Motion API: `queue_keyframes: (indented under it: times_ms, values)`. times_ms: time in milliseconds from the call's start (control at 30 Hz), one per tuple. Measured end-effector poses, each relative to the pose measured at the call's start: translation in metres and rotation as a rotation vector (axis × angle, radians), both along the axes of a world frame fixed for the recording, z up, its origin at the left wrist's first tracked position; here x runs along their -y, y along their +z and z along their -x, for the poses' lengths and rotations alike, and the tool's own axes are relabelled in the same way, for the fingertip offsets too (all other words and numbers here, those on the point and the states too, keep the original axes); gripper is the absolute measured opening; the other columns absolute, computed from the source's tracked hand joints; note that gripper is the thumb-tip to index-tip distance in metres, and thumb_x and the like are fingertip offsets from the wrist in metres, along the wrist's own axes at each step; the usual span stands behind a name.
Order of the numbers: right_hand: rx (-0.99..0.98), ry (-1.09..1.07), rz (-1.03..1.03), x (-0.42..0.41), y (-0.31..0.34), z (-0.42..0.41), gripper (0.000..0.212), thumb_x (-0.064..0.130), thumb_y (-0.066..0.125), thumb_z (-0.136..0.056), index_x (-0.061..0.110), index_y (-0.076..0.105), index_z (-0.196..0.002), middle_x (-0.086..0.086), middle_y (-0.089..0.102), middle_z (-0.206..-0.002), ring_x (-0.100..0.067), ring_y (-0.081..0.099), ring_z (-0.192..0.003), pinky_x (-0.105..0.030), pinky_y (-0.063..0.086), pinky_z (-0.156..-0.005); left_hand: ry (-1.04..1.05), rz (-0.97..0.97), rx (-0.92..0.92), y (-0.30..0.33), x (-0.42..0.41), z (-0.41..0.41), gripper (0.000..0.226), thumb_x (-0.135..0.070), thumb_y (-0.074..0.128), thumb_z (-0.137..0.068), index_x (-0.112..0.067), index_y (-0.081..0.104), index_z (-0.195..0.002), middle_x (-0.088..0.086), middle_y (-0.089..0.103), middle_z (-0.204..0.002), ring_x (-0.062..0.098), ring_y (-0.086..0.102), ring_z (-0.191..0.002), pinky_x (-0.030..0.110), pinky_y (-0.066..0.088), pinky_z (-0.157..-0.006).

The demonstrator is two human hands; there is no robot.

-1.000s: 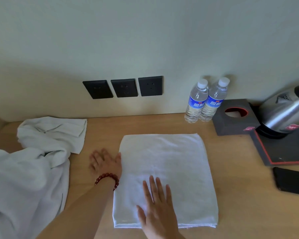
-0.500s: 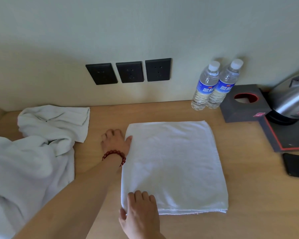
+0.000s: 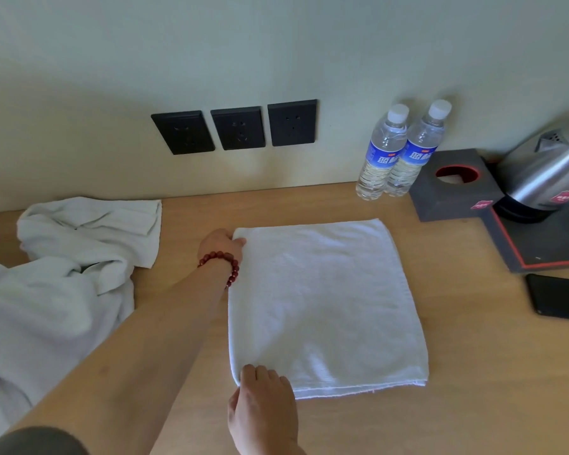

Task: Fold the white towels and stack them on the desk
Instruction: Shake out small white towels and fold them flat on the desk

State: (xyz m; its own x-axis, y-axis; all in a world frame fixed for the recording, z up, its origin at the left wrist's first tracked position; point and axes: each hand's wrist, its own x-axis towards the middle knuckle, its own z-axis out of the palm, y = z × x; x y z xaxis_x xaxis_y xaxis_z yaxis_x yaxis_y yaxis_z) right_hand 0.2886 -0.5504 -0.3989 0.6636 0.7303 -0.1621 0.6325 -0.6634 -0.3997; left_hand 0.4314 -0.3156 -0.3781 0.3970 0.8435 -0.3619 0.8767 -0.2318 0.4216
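Both hands pinch the towel [image 3: 322, 300], left hand [image 3: 220, 246] far corner, right hand [image 3: 263, 399] near corner, ready to fold it rightward.

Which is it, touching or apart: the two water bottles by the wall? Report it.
Touching. The head view shows the left water bottle and the right water bottle pressed side by side, labels meeting with no gap.

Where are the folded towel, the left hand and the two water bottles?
folded towel [image 3: 326, 303]: head view, middle of its flat top.
left hand [image 3: 222, 243]: head view, back of the hand at the towel's far left corner.
water bottles [image 3: 403, 152]: head view, blue labels.
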Motion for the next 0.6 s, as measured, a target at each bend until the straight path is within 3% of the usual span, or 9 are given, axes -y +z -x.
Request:
queue_keyframes:
  times_ms: [133, 233, 467, 600]
  values:
    - [-0.020, -0.057, -0.099, 0.002, 0.002, 0.000, 0.023, 0.033, 0.075, -0.051, 0.026, 0.058, -0.064, 0.009, 0.050, -0.056, -0.014, 0.053, -0.049, -0.023, 0.043, -0.047, 0.066, -0.063, 0.051, -0.002, -0.002, 0.008, 0.040, -0.034, 0.058, -0.098, -0.011, 0.059, -0.130, 0.013, 0.063, -0.129, 0.033, 0.057, -0.119, 0.035, 0.045, -0.094]
    - [-0.057, -0.132, -0.211, 0.005, 0.006, 0.000, 0.006, 0.033, 0.057, -0.063, 0.029, 0.055, -0.066, 0.012, 0.048, -0.058, -0.011, 0.052, -0.051, -0.021, 0.042, -0.047, 0.062, -0.072, 0.068, -0.005, -0.003, 0.012, 0.039, -0.036, 0.056, -0.099, -0.011, 0.059, -0.129, 0.014, 0.064, -0.126, 0.033, 0.058, -0.116, 0.035, 0.045, -0.091]
    - [-0.205, -0.313, -0.411, 0.012, 0.012, -0.009, 0.006, 0.034, 0.053, -0.076, 0.032, 0.048, -0.078, 0.015, 0.048, -0.066, -0.005, 0.050, -0.058, -0.017, 0.039, -0.049, 0.072, -0.071, 0.076, -0.002, -0.008, 0.007, 0.040, -0.037, 0.055, -0.099, -0.011, 0.059, -0.128, 0.015, 0.062, -0.128, 0.033, 0.056, -0.119, 0.035, 0.043, -0.095]
    - [-0.348, -0.350, -0.410, 0.015, 0.015, -0.015, 0.011, 0.041, 0.047, -0.082, 0.031, 0.051, -0.082, 0.012, 0.052, -0.074, -0.008, 0.055, -0.068, -0.021, 0.044, -0.061, 0.063, -0.073, 0.024, 0.006, -0.010, -0.001, 0.043, -0.036, 0.051, -0.101, -0.008, 0.056, -0.134, 0.017, 0.059, -0.134, 0.036, 0.055, -0.123, 0.039, 0.044, -0.099]
